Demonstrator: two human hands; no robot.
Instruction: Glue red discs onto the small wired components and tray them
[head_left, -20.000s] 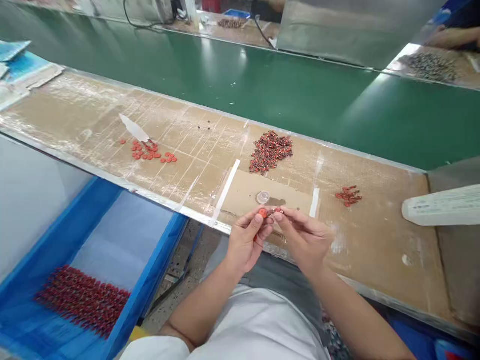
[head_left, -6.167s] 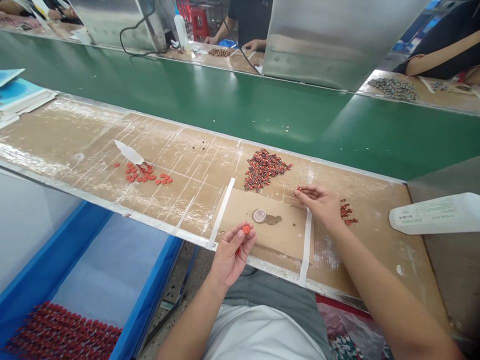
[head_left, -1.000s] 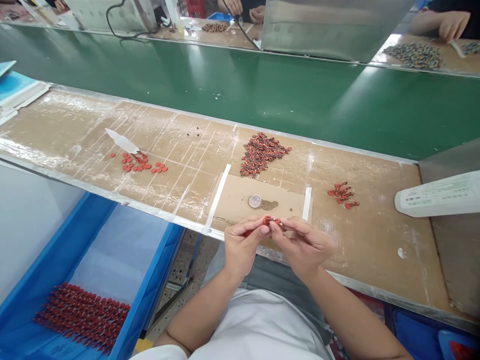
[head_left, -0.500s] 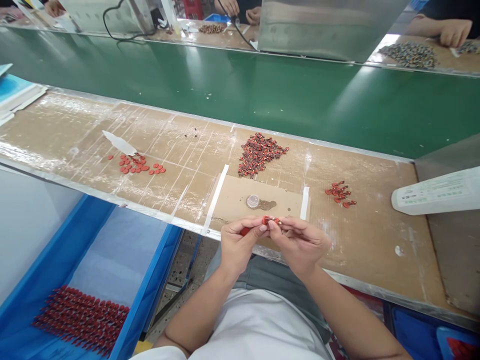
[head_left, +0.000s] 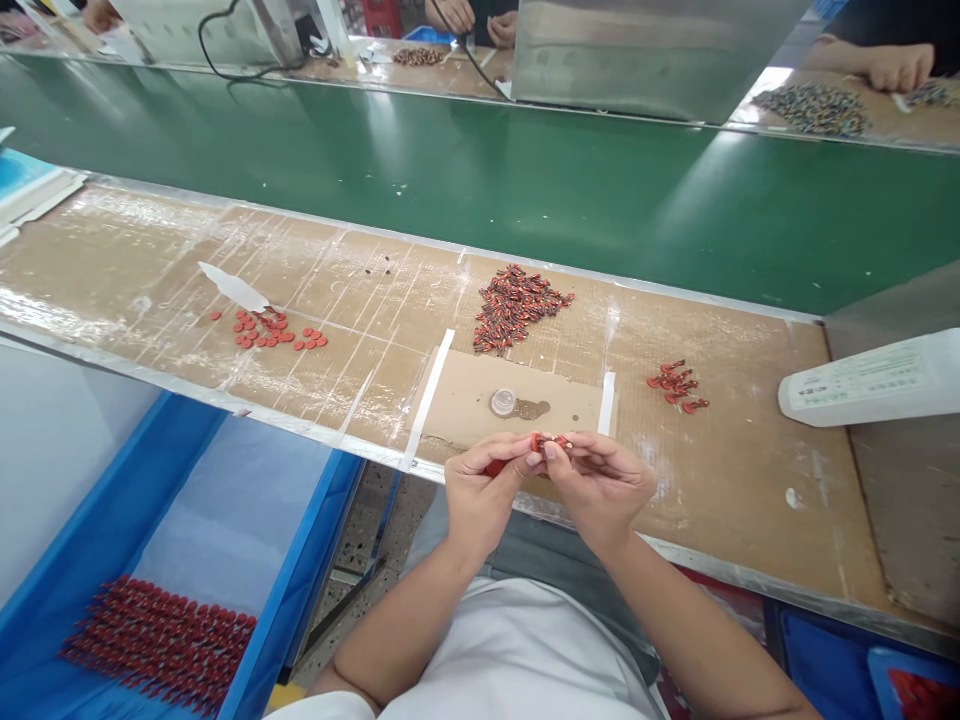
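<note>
Close together above the bench's front edge, my two hands work fingertip to fingertip. My left hand (head_left: 480,495) pinches a small red disc (head_left: 535,442), with more red showing inside its curled fingers. A small red and dark piece (head_left: 562,443) is pinched in my right hand (head_left: 606,490), up against the disc; whether they are joined I cannot tell. Just beyond lies a cardboard sheet (head_left: 457,400) bearing a small round clear dish (head_left: 503,402) beside a wet brown stain. Behind it is a heap of small red and black pieces (head_left: 517,310).
Loose red discs (head_left: 259,330) lie left by a white pointed strip (head_left: 232,287). Disc-based pieces (head_left: 676,385) and a white bottle (head_left: 870,380) are at right. A blue bin (head_left: 292,560) holds rows of red pieces (head_left: 161,640). Co-workers' hands (head_left: 900,68) show across the green belt (head_left: 450,160).
The view has shifted slightly. My hands stay together with the disc and piece between the fingertips, the fingers adjusting only a little. Across the belt, a co-worker's hand at right has moved slightly left.
</note>
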